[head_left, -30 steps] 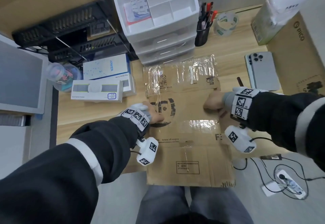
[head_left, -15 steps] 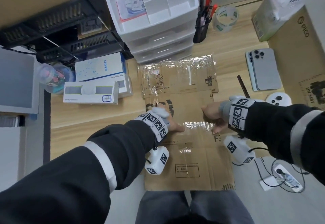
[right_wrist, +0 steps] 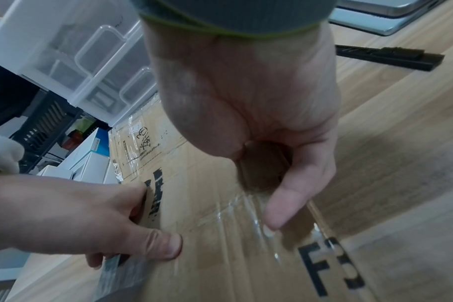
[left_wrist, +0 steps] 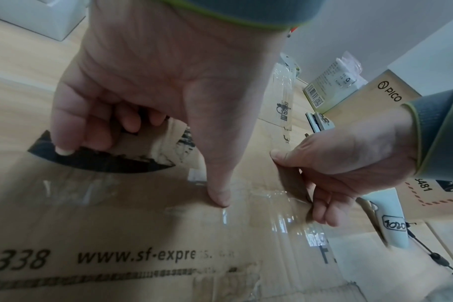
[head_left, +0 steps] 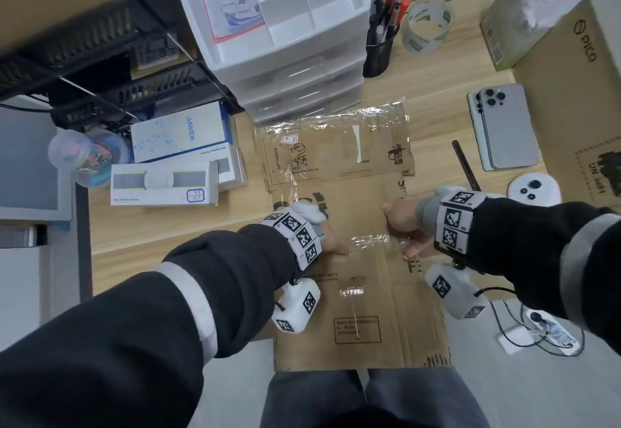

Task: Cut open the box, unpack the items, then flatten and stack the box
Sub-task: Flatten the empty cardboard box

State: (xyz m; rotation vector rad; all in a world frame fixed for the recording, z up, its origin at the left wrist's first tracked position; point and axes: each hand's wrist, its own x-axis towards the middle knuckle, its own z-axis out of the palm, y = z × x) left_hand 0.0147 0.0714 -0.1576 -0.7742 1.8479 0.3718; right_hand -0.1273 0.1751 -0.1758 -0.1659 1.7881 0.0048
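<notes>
A flattened brown cardboard box (head_left: 356, 293) lies on the wooden table, its near end hanging over the edge above my lap. A clear tape strip (head_left: 373, 239) crosses its middle. My left hand (head_left: 331, 243) bears down on the box just left of that strip, thumb stretched onto the cardboard (left_wrist: 217, 196), fingers curled with their tips on the black logo. My right hand (head_left: 401, 226) sits at the box's right edge, thumb on the tape (right_wrist: 277, 214), fingers curled under the palm. Neither hand holds anything loose.
A white drawer unit (head_left: 285, 41) stands behind the box, with an Anker box (head_left: 178, 135) and a white product box (head_left: 161, 185) to its left. On the right lie a black cutter (head_left: 465, 165), stacked phones (head_left: 504, 125), a white controller (head_left: 532, 189) and a PICO carton (head_left: 571, 91).
Both hands have slid along the box towards me, down to the tape strip. The left hand has also shifted right, closer to the right hand.
</notes>
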